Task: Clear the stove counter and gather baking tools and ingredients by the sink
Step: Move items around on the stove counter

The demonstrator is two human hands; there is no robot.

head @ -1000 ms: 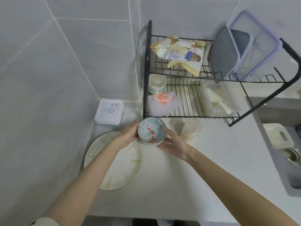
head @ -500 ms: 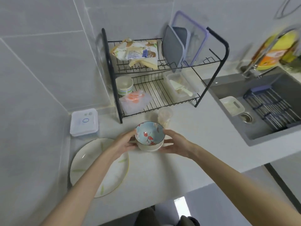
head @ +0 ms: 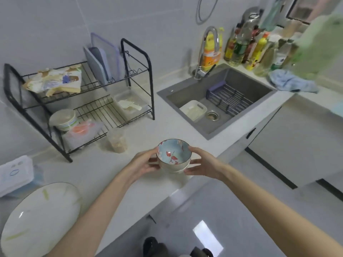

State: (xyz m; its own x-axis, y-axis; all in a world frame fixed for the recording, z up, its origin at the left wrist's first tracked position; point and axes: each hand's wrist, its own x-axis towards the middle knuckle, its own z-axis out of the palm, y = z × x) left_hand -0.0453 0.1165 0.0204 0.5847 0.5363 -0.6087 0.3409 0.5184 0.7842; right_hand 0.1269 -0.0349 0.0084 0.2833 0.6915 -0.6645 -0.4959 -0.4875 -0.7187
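A single wide-angle view was taken from head height, tilted forward and down, close over the table (head: 89, 169); the dish rack (head: 152, 93) was framed left, the sink (head: 246, 80) right.

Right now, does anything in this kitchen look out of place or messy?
A crumpled blue cloth lies bunched beside the right rim of the sink, and a white container sits inside it by the drain. Nothing looks spilled or broken.
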